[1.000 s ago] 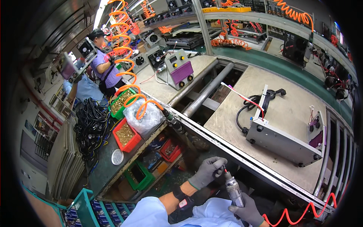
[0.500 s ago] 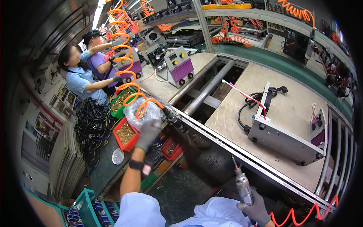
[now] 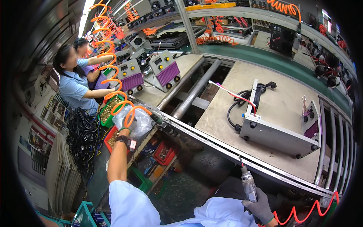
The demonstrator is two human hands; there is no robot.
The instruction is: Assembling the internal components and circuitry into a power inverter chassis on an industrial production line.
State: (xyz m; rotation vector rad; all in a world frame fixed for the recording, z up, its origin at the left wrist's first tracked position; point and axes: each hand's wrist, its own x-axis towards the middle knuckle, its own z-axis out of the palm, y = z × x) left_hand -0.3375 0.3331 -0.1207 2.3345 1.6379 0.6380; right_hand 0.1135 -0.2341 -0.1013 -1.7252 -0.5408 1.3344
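Note:
My left hand (image 3: 126, 124), in a grey glove, reaches into the mouth of a clear plastic bag (image 3: 141, 122) at the bench's left side; the bag and the orange coiled hose hide its fingers. Below that wrist stands a red bin (image 3: 110, 138) of small brass-coloured parts. My right hand (image 3: 261, 207), also gloved, is wrapped round a silver power screwdriver (image 3: 248, 184), its bit pointing up and away from me. Beyond it, on a worn board, rests a grey metal housing (image 3: 278, 137) with a black power cord (image 3: 231, 113) and red and white wires.
An orange coiled air hose (image 3: 107, 47) hangs at the left. A green bin (image 3: 109, 109) and a heap of black cables (image 3: 81, 140) lie near it. Two co-workers stand beyond, beside units with purple panels (image 3: 168, 73). Metal rollers (image 3: 198, 89) separate the boards. Below sits another red bin (image 3: 165, 152).
My left hand has moved forward and left, from beside the plastic bag into it. The right hand still holds the screwdriver. The view has shifted slightly; a co-worker's arm has moved.

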